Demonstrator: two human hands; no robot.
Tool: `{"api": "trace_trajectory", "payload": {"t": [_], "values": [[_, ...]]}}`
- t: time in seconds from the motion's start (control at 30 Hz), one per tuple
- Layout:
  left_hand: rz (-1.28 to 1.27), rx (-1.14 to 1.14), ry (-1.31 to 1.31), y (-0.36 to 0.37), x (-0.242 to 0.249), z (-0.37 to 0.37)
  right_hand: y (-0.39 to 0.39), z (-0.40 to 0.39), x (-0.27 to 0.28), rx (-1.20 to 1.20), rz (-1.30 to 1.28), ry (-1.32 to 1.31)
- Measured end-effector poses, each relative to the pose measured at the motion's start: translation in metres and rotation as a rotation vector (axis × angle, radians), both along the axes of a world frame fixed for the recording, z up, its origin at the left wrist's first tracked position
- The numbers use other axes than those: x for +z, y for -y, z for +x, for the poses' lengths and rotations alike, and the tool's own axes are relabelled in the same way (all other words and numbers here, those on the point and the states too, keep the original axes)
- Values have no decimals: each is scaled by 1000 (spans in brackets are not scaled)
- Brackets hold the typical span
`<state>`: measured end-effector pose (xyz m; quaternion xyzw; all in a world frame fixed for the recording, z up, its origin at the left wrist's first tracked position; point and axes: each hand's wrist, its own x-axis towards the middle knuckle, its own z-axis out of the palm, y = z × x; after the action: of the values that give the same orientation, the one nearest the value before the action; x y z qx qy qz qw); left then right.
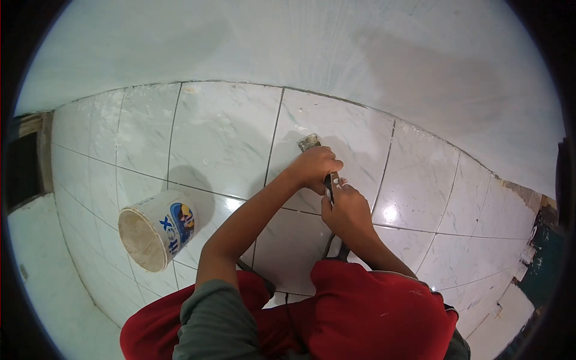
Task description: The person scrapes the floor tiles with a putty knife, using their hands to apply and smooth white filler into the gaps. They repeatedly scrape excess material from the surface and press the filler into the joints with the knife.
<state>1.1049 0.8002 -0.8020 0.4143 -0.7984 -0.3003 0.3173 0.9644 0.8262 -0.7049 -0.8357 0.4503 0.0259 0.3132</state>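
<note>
My left hand point(317, 168) is closed around a scraper point(309, 142), whose worn, plaster-stained blade sticks out beyond the fingers, above the floor tiles. Just below and to the right, my right hand point(349, 210) is closed at the dark handle end, where a second flat, whitish-spotted piece shows between the two hands. The hands are close together, and the fingers hide most of what they grip. Whether the right hand holds the same tool or another one cannot be made out.
A white bucket point(157, 231) with a blue label stands on the tiled floor point(222, 126) at the left. A pale wall point(288, 42) rises beyond the tiles. A dark opening point(24, 171) is at the far left, and a dark green object point(545, 264) at the far right.
</note>
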Motion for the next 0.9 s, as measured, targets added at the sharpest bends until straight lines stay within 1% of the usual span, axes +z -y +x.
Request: {"api": "trace_trajectory", "payload": {"t": [0.1,0.17,0.3,0.4,0.5,0.57,0.6,0.67,0.7,0.8,0.83,0.87,0.9], "values": [[-33,-20,-21,5,-4,6,2,11,-4,-76,-34,-24],[16,20,5,11,-9,9,8,15,-14,-49,-116,-17],[-51,35,-97,2,-12,5,3,17,-1,-14,-94,-54],[-28,16,-46,5,-12,11,3,21,-4,-47,-99,-40],[37,76,22,3,-6,9,6,22,1,-76,-76,-31],[89,-16,-117,-5,-2,4,-1,21,12,-102,-55,-58],[85,-12,-119,-1,-5,6,2,23,9,-98,-59,-59],[9,3,-15,8,-14,10,7,24,-1,-104,-51,-107],[68,39,-31,12,-12,11,10,25,-1,-106,-48,-112],[46,40,-46,8,-12,7,16,26,10,-120,-47,-72],[29,44,-40,10,-9,8,11,25,16,-121,-19,-103],[56,-13,-52,8,-7,8,9,25,19,-122,15,-138],[95,-77,-70,4,-6,7,9,27,18,-139,-14,-132]]}}
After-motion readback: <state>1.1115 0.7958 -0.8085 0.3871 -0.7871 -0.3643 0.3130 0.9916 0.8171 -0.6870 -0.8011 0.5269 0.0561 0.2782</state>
